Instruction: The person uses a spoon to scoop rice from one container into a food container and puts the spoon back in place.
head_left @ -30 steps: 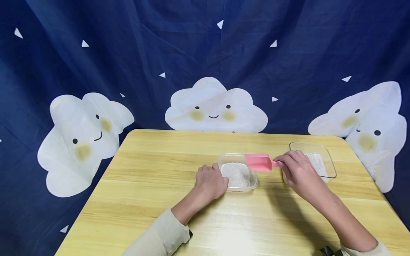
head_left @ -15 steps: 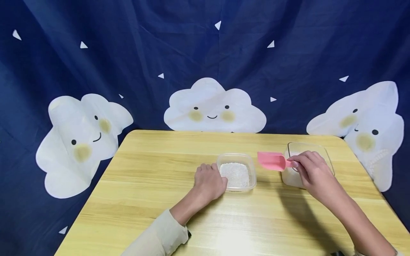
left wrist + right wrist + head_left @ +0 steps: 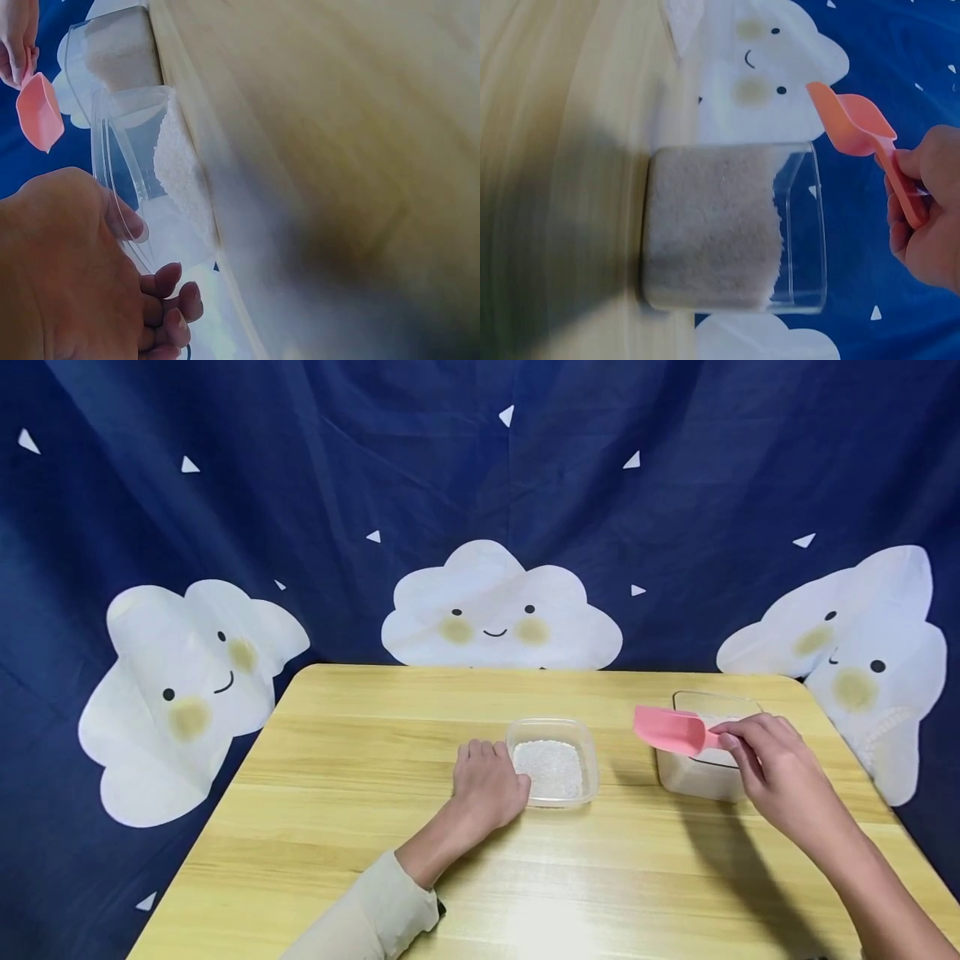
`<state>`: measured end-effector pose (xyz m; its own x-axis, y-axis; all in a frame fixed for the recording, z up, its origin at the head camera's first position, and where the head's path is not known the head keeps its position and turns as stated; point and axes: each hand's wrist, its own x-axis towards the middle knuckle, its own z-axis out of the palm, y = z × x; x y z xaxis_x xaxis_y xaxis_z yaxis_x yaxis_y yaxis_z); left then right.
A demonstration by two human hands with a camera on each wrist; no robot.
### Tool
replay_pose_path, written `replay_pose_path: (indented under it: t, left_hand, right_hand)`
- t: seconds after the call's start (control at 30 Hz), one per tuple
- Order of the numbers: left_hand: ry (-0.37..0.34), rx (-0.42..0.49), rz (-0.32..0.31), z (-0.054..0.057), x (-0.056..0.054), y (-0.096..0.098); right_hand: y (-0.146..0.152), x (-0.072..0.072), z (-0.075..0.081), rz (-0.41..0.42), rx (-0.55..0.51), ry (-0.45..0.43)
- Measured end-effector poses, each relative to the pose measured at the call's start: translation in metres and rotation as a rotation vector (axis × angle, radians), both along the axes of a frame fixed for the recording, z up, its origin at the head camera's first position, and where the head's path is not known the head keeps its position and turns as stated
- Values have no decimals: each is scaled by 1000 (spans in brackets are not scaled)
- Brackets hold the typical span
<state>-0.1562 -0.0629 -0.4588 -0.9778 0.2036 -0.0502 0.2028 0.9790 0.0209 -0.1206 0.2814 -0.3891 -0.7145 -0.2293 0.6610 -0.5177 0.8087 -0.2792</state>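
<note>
A pink scoop [image 3: 671,731] is held by its handle between the thumb and fingers of my right hand [image 3: 787,772], above the larger clear container [image 3: 701,781]. The bowl of the scoop [image 3: 855,124] looks empty in the right wrist view. White grains that look like rice fill much of the larger container [image 3: 712,225]. My left hand [image 3: 487,785] holds the left side of a small clear plastic container [image 3: 592,768], its thumb against the rim in the left wrist view. Inside that small container lies a layer of the same white grains [image 3: 180,165].
Both containers stand on a light wooden table [image 3: 360,760], with a gap between them. A dark blue curtain [image 3: 330,485] with smiling clouds hangs behind the table's far edge. My right arm's shadow falls across the table's right side.
My right hand has carried the scoop rightward, from above the small container's right edge to over the larger container. The left hand stays at the small container.
</note>
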Motion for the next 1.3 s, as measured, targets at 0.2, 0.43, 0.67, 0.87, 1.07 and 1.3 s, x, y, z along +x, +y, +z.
replay_pose_path:
  t: [0.2, 0.43, 0.67, 0.87, 1.07, 1.3]
  left_hand:
    - [-2, 31, -2, 1, -1, -1]
    - [-15, 36, -15, 0, 0, -1]
    - [-21, 45, -4, 1, 0, -1]
    - [-27, 26, -3, 2, 0, 0]
    - [-33, 27, 0, 2, 1, 0]
    - [-33, 19, 0, 2, 1, 1]
  right_hand:
    - [12, -2, 5, -24, 0, 14]
    - [28, -7, 4, -74, -10, 23]
    - [40, -10, -3, -127, -7, -2]
    - [47, -10, -9, -144, -3, -12]
    - [49, -12, -11, -140, 21, 14]
    - [54, -15, -12, -130, 103, 67]
